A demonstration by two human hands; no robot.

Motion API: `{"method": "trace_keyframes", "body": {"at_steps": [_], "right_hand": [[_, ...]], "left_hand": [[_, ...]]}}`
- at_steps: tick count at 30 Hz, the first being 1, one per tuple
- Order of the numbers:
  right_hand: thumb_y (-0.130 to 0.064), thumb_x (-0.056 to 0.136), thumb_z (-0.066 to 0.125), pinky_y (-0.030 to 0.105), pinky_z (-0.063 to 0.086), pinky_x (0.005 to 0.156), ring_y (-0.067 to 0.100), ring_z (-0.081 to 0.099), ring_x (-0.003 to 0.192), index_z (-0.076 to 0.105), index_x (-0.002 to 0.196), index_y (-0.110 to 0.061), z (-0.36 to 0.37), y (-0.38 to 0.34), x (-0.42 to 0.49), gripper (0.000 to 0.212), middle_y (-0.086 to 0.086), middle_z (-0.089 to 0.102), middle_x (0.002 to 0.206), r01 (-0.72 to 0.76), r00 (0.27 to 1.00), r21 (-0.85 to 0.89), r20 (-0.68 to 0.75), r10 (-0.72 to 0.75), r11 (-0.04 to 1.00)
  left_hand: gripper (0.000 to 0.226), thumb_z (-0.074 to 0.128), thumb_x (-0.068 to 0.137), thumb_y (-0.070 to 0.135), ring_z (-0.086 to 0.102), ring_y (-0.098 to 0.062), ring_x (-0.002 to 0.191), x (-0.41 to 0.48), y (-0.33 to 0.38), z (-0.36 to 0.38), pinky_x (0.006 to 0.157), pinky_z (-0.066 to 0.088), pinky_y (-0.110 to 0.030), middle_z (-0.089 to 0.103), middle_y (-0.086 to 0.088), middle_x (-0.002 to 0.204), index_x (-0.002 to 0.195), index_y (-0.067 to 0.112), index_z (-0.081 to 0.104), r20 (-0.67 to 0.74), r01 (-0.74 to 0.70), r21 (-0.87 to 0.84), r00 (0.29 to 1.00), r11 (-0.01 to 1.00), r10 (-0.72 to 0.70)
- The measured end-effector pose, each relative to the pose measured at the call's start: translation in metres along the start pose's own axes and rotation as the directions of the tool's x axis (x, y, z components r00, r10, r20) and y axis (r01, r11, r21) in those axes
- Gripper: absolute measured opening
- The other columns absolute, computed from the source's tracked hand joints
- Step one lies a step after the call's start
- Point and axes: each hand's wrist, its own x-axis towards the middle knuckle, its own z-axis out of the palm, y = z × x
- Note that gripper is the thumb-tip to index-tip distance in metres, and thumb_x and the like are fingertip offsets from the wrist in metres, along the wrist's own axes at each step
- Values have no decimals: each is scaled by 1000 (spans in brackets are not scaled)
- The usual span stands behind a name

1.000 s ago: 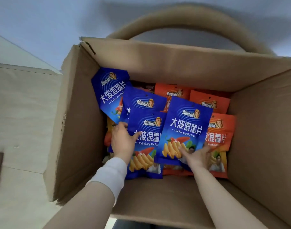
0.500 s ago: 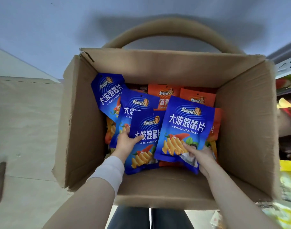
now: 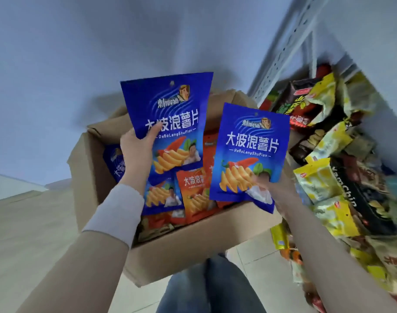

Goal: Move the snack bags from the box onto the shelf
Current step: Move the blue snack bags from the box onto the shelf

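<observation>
My left hand [image 3: 137, 152] grips a blue snack bag [image 3: 170, 109] by its left edge and holds it upright above the open cardboard box [image 3: 170, 251]. My right hand [image 3: 281, 195] holds a second blue snack bag [image 3: 249, 152] by its lower right corner, raised over the box's right side. Inside the box lie more bags, among them an orange bag [image 3: 194, 195] and another blue bag [image 3: 115, 161] at the left wall. The shelf [image 3: 283, 48] stands to the right, its white perforated upright beside the box.
The shelf is packed with yellow snack bags [image 3: 321, 181] and dark bags [image 3: 303, 102]. The box sits on the floor in front of my legs [image 3: 215, 288]. A pale wall rises behind the box; wooden flooring spreads at the left.
Both hands have lifted their blue bags up out of the box. The view has swung right, bringing the stocked shelf into sight.
</observation>
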Motion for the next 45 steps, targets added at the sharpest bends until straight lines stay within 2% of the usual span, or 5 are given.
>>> {"method": "trace_keyframes", "body": {"at_steps": [11,19,27,40,45], "right_hand": [[-17,77,71,32,38,57,19,48,53,52,55,-19,-197,-57,-109,29,-7,52,44,210,826,159,-556,-88,965],[-13,76,75,36,44,67,20,53,65,57,60,-21,-350,-63,-140,25,1,57,59,403,640,288,-768,-42,869],[-16,75,70,36,43,64,22,48,55,49,58,-12,-448,-46,-111,28,5,48,49,397,580,375,-810,88,838],[-12,78,72,27,48,66,22,61,71,61,79,-16,-572,-87,58,11,11,66,83,420,426,364,-888,174,831],[-12,80,70,25,47,64,18,60,68,61,78,-21,-608,-98,109,13,3,65,78,416,386,366,-900,203,833]], "left_hand": [[11,74,79,22,67,0,70,-112,191,170,68,55,-21,68,14,78,81,25,64,367,-351,-289,819,891,442],[9,70,83,22,67,3,68,-229,234,328,64,53,-16,68,17,76,80,27,63,578,-392,-409,587,824,566],[23,64,87,20,64,0,75,-270,227,470,61,49,-8,66,6,91,105,6,62,689,-432,-364,470,825,551],[6,64,87,14,61,14,64,-222,239,728,57,45,-4,62,13,79,87,11,60,798,-464,-349,309,814,518],[9,67,85,14,62,5,69,-211,231,805,64,48,-11,66,3,87,92,11,62,774,-439,-352,360,826,521]]}}
